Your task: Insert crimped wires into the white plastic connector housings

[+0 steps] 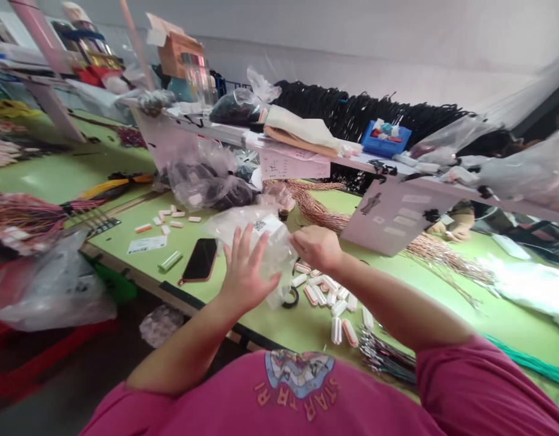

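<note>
My left hand (244, 266) is raised with fingers spread, its palm against a clear plastic bag (261, 233) that lies on the green table (138, 227). My right hand (316, 247) is closed on the bag's right edge, pinching the plastic. Just below and to the right of the hands lie several small white and orange connector pieces (334, 300). A small black ring (291, 298) sits under the bag near my left wrist.
A black phone (200, 259) and a pale green tube (170, 261) lie left of my hands. More white pieces (170, 217) are scattered farther left. Pink wire bundles (327, 212) and a raised shelf (306, 154) with bags stand behind. Dark wires (383, 357) lie at right.
</note>
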The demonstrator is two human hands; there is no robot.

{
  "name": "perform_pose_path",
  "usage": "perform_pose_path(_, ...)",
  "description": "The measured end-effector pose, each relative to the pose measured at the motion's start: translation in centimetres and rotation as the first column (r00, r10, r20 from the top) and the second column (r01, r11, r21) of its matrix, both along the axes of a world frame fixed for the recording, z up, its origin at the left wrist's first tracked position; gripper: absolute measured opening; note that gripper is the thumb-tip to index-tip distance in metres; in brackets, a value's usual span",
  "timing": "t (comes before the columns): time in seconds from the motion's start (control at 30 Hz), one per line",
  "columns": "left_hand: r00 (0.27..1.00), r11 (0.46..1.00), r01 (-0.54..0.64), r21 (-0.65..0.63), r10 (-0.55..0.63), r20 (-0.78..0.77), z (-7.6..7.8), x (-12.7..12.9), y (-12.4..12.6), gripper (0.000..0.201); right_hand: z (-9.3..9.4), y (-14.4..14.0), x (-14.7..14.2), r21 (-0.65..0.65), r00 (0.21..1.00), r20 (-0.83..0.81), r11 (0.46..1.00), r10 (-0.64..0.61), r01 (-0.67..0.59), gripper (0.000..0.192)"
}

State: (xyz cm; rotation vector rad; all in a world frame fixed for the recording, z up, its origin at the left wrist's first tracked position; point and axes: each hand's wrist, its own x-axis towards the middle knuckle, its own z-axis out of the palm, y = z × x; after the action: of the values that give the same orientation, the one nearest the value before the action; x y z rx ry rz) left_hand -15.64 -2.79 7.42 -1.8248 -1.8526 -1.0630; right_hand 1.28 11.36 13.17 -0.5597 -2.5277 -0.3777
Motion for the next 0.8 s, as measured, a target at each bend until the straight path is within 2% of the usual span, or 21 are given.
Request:
perform_pose_path(0.07,0.993,0.991,-0.100,-0.091,0.094,-0.069,1.0,-0.5,0.7,0.069,1.3,1.5,0.5,-0.015,0.993,0.045,0.993,0.113,-0.113,0.050)
perform_pose_path(0.13,0.983,0.984,-0.132,-0.119,0.115,-0.144,1.6,-1.4,1.3,0.059,2.7,3.6,1.0,-0.070,0.972,0.078,0.974,0.221,-0.216,0.047)
perform_pose_path(0.2,0.977,0.989,-0.104,-0.110,0.081,-0.198,1.8,-2.2,1.6,0.054,3.9,5.3,1.4,-0.086,0.957,0.102,0.961,0.272,-0.264,0.044)
perform_pose_path(0.3,0.969,0.995,-0.067,-0.076,0.047,-0.241,1.7,-3.1,1.8,0.045,4.7,6.6,2.1,-0.051,0.954,0.127,0.962,0.273,-0.269,0.038)
perform_pose_path(0.4,0.978,1.000,-0.020,0.001,0.020,-0.209,1.3,-3.9,1.9,0.037,4.3,6.3,2.9,-0.089,0.955,0.084,0.957,0.284,-0.277,0.034)
perform_pose_path(0.43,0.981,0.999,0.032,0.035,-0.025,-0.190,1.2,-4.0,2.0,0.039,3.9,5.9,3.1,-0.135,0.957,0.040,0.950,0.288,-0.281,0.035)
perform_pose_path(0.47,0.981,0.993,0.105,0.057,-0.094,-0.170,1.0,-4.1,1.9,0.052,3.5,5.3,3.2,-0.206,0.960,-0.040,0.937,0.278,-0.280,0.037)
perform_pose_path(0.53,0.948,0.955,0.294,0.041,-0.287,-0.137,0.5,-3.4,1.8,0.102,2.5,3.7,2.8,-0.411,0.945,-0.263,0.864,0.193,-0.291,0.042)
perform_pose_path(0.57,0.917,0.922,0.386,0.019,-0.382,-0.114,0.1,-2.7,1.6,0.121,2.0,2.6,2.2,-0.524,0.922,-0.361,0.787,0.142,-0.326,0.043)
perform_pose_path(0.6,0.888,0.892,0.453,0.004,-0.451,-0.091,-0.4,-1.8,1.5,0.130,1.4,1.4,1.5,-0.611,0.896,-0.429,0.694,0.114,-0.380,0.043)
perform_pose_path(0.63,0.875,0.876,0.481,0.029,-0.478,-0.077,-0.9,-0.9,1.4,0.129,0.9,0.1,0.7,-0.661,0.879,-0.454,0.605,0.147,-0.443,0.042)
perform_pose_path(0.67,0.881,0.873,0.473,0.120,-0.467,-0.076,-1.5,-0.2,1.4,0.120,0.4,-1.3,-0.1,-0.681,0.858,-0.453,0.528,0.241,-0.507,0.040)
perform_pose_path(0.7,0.911,0.876,0.410,0.254,-0.409,-0.058,-2.1,0.2,1.5,0.105,0.0,-2.6,-0.9,-0.674,0.822,-0.442,0.471,0.360,-0.569,0.039)
perform_pose_path(0.73,0.935,0.890,0.350,0.293,-0.351,-0.052,-2.5,0.0,1.4,0.090,-0.3,-3.7,-1.5,-0.665,0.787,-0.414,0.438,0.457,-0.604,0.037)
perform_pose_path(0.8,0.934,0.907,0.356,0.227,-0.343,-0.094,-3.0,-2.2,0.7,0.054,-0.4,-5.2,-2.1,-0.661,0.739,-0.326,0.416,0.589,-0.624,0.039)
